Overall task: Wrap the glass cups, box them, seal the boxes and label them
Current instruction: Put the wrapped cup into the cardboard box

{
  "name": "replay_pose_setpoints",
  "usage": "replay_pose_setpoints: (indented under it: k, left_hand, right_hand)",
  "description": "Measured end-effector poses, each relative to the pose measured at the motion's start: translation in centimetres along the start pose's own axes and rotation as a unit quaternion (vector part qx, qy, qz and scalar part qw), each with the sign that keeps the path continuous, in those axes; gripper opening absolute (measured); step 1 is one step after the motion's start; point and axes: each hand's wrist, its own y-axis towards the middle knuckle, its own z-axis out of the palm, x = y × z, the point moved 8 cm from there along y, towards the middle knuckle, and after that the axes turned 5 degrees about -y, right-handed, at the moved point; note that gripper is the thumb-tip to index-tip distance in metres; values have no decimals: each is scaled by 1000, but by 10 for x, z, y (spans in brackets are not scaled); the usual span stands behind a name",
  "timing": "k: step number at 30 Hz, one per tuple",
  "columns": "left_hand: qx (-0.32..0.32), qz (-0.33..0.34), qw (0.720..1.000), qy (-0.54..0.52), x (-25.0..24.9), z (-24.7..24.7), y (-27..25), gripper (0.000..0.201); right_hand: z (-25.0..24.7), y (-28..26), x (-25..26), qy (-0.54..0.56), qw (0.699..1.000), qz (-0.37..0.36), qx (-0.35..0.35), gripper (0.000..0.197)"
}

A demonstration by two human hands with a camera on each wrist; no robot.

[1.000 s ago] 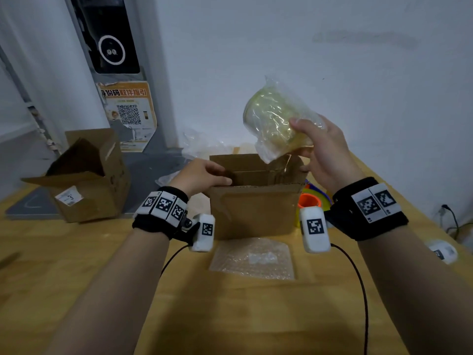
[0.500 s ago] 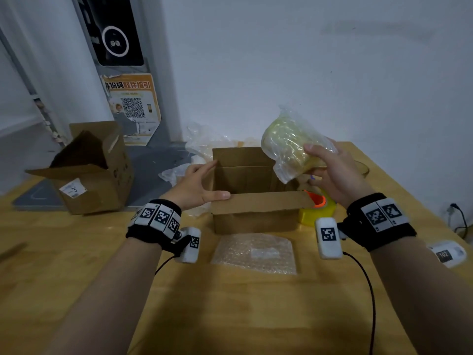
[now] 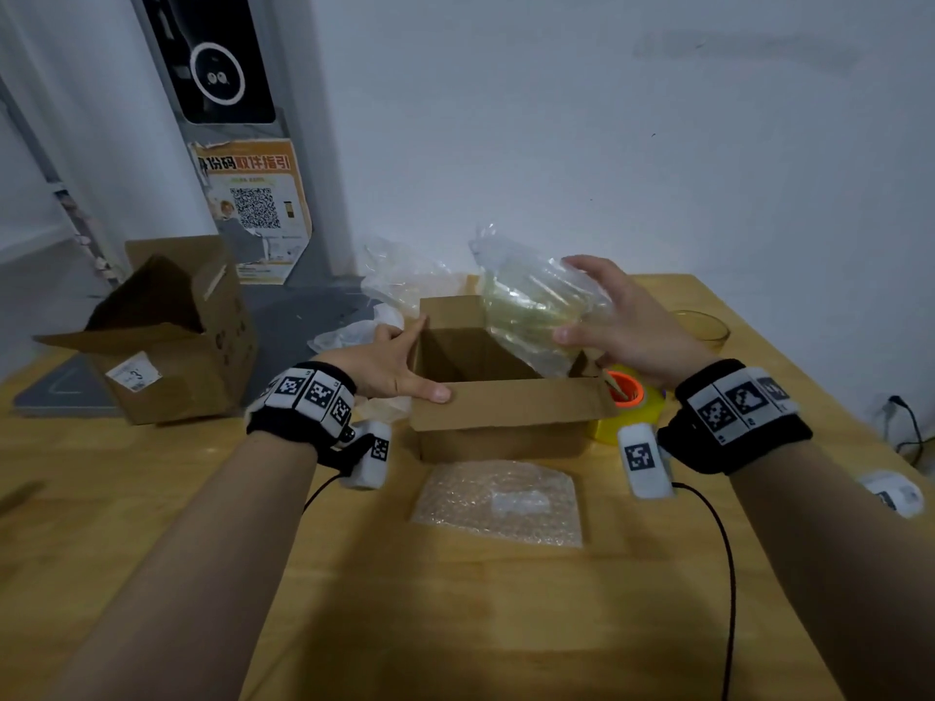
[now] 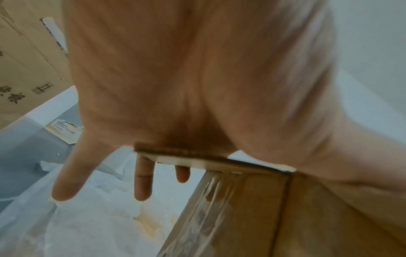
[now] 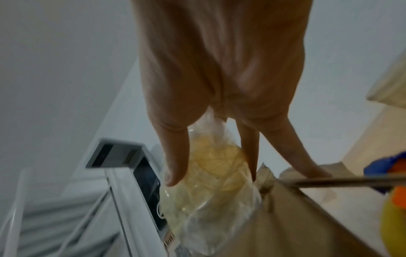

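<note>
An open brown cardboard box [image 3: 506, 412] stands mid-table. My right hand [image 3: 571, 301] holds a glass cup wrapped in clear plastic [image 3: 531, 316] tilted over the box's right half, its lower end dipping below the rim. In the right wrist view the thumb and fingers [image 5: 175, 156] run down either side of the yellowish wrapped cup [image 5: 211, 182]. My left hand [image 3: 405, 361] straddles the box's front left corner: the thumb lies along the front flap and the straight fingers rest against the left flap. The left wrist view shows the flap edge [image 4: 208, 156] under the palm.
A second open box [image 3: 167, 336] sits at the left. A bubble wrap sheet [image 3: 501, 503] lies in front of the centre box. A yellow tape roll with an orange core [image 3: 627, 402] and a bare glass cup [image 3: 700, 328] are to the right. Crumpled plastic [image 3: 405, 280] lies behind.
My right hand has brought the wrapped cup down and leftward, from high above the box into its opening. My left hand has stayed at the box's left corner, fingers now straighter.
</note>
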Motion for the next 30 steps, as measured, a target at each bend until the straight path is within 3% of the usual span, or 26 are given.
replay_pose_setpoints:
  k: [5, 7, 10, 14, 17, 22, 26, 30]
  left_hand:
    - [-18, 4, 999, -27, 2, 0, 3, 150]
    - [-20, 9, 999, -28, 1, 1, 1, 160]
    - [-31, 6, 998, -45, 2, 1, 2, 148]
    - [-31, 7, 998, -54, 5, 2, 3, 154]
    - [-28, 14, 996, -79, 5, 3, 4, 153]
    - [-54, 25, 992, -110, 8, 3, 5, 151]
    - [-125, 71, 977, -160, 6, -3, -2, 131]
    - [-205, 75, 957, -192, 9, -11, -9, 87]
  right_hand:
    - [18, 5, -2, -120, 989, -38, 74, 65]
    - [26, 10, -6, -168, 981, -39, 91, 63]
    - [35, 11, -12, -228, 965, -24, 127, 65]
    - [33, 9, -17, -221, 970, -23, 99, 46]
    - [35, 10, -35, -270, 959, 26, 84, 22]
    - [44, 9, -23, -331, 938, 13, 106, 24]
    - [37, 5, -15, -294, 955, -1, 48, 19]
    - [14, -4, 3, -198, 976, -42, -81, 12]
